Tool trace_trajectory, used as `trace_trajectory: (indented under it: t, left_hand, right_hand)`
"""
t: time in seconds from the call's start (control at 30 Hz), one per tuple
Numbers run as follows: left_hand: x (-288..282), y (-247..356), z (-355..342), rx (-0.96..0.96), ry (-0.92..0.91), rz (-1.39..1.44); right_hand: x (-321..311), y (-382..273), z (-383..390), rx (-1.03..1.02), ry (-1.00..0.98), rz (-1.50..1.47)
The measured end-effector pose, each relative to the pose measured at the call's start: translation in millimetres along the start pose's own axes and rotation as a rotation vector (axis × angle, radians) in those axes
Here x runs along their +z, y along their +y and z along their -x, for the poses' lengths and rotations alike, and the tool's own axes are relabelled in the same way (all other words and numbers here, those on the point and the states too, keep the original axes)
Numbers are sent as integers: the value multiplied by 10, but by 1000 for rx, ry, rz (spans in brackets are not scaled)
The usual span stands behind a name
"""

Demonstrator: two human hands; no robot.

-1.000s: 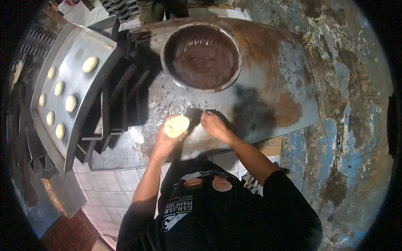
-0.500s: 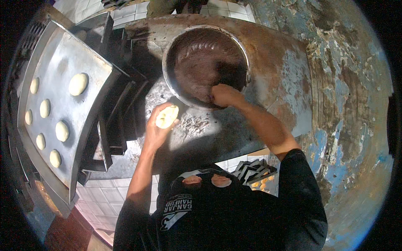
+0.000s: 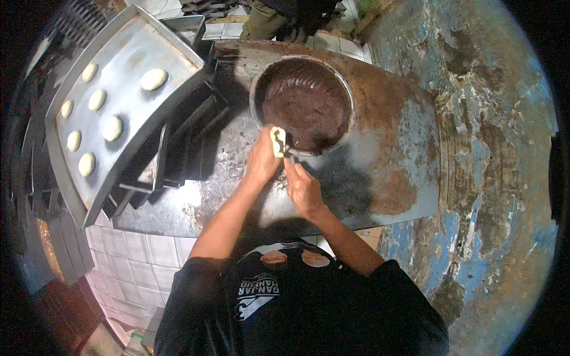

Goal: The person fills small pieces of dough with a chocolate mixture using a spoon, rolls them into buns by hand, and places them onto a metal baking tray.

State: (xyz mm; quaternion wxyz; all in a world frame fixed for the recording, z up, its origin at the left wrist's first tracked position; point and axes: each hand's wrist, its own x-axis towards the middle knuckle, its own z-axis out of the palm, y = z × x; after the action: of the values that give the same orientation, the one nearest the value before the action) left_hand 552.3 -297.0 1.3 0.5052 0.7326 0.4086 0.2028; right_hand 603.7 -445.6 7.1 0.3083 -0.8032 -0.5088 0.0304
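Observation:
My left hand (image 3: 262, 160) holds a pale piece of dough (image 3: 277, 141) on edge, right at the near rim of a round metal bowl (image 3: 256, 98) filled with dark brown paste (image 3: 306, 104). My right hand (image 3: 301, 187) is just below and to the right of the dough, fingers pinched toward it with a smear of dark paste at the tips. Both hands hover over the worn metal worktop (image 3: 392, 172).
A metal tray (image 3: 127, 95) at the left carries several pale dough balls (image 3: 153, 79). Dark stacked baking moulds (image 3: 178, 148) lie between tray and bowl. White tiles (image 3: 130, 261) are below the table edge. Another person's legs (image 3: 267, 18) stand beyond the bowl.
My right hand has come out of the paste bowl and back to the dough. My left hand has lifted the dough toward the bowl's rim and turned it on edge.

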Motion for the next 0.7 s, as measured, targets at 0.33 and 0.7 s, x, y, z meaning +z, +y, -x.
trace_trajectory:
  t: [0.33, 0.7]
  left_hand:
    - [10, -226, 985, -10, -435, 459]
    - [137, 226, 1847, -195, -444, 758]
  right_hand:
    - [-212, 486, 487, 392, 0, -570]
    - [-988, -49, 1215, 249, 211, -906]
